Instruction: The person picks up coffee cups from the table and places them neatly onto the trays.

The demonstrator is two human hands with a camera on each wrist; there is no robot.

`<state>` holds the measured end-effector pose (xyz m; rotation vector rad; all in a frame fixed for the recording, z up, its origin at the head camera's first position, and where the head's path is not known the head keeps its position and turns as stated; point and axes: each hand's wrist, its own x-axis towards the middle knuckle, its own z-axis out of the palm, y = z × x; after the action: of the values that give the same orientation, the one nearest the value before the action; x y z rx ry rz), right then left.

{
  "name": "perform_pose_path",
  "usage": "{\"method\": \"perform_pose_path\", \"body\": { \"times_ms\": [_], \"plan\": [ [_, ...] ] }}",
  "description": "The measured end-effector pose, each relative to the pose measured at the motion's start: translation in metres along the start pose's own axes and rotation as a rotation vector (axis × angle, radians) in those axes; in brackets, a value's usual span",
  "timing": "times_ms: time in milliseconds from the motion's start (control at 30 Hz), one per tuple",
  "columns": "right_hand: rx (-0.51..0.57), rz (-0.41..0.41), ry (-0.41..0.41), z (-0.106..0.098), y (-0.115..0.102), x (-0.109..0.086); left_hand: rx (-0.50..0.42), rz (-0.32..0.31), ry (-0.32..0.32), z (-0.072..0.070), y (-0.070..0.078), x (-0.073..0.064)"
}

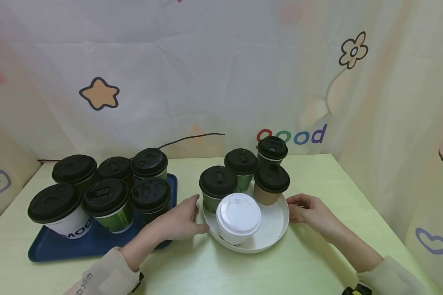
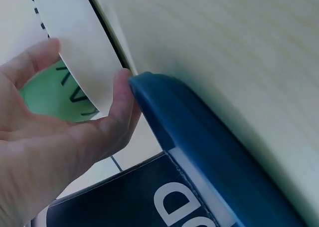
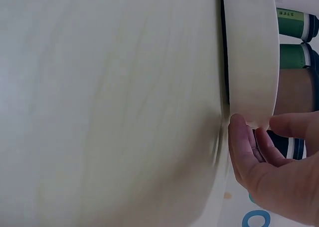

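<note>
A round white tray [image 1: 273,235] with a raised rim lies between my two hands. On it stand a white-lidded cup [image 1: 238,217] near the front, two green cups with black lids [image 1: 218,182] and a brown one [image 1: 267,194]. My left hand [image 1: 179,221] is at the tray's left side; in the left wrist view its thumb lies by the rim and a fingertip by the lower edge. At the right side my right hand [image 1: 310,213] pinches the wall, thumb at the rim, fingers at the bottom, clearest in the right wrist view [image 3: 271,162].
To the left, a blue rectangular tray [image 1: 46,250] carries several black-lidded paper cups, close beside my left hand. Another black-lidded cup [image 1: 272,149] is behind the brown one; its base is hidden. A printed curtain [image 1: 192,82] hangs behind the table [image 1: 192,274].
</note>
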<state>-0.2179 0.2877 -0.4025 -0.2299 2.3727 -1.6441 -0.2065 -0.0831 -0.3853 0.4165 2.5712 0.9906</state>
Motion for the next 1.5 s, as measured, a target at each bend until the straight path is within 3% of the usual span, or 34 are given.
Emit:
{"method": "perform_pose_path", "body": {
  "times_ms": [200,767,1000,1333,1500],
  "plan": [
    [-0.057,0.014,0.019,-0.001,-0.004,0.01,-0.021,0.0,-0.038,-0.002,-0.001,-0.001],
    [-0.329,0.051,0.093,0.003,-0.018,0.051,-0.101,0.068,-0.021,-0.001,-0.004,-0.002],
    [-0.332,0.111,0.111,0.002,-0.012,0.065,-0.107,0.093,-0.027,-0.001,-0.003,-0.002],
    [-0.357,0.072,0.143,-0.003,-0.014,0.071,-0.101,0.128,-0.028,0.001,-0.004,0.0],
    [-0.312,0.056,0.223,-0.01,-0.016,0.075,-0.103,0.13,-0.029,0.0,-0.002,-0.001]
  ]
}}
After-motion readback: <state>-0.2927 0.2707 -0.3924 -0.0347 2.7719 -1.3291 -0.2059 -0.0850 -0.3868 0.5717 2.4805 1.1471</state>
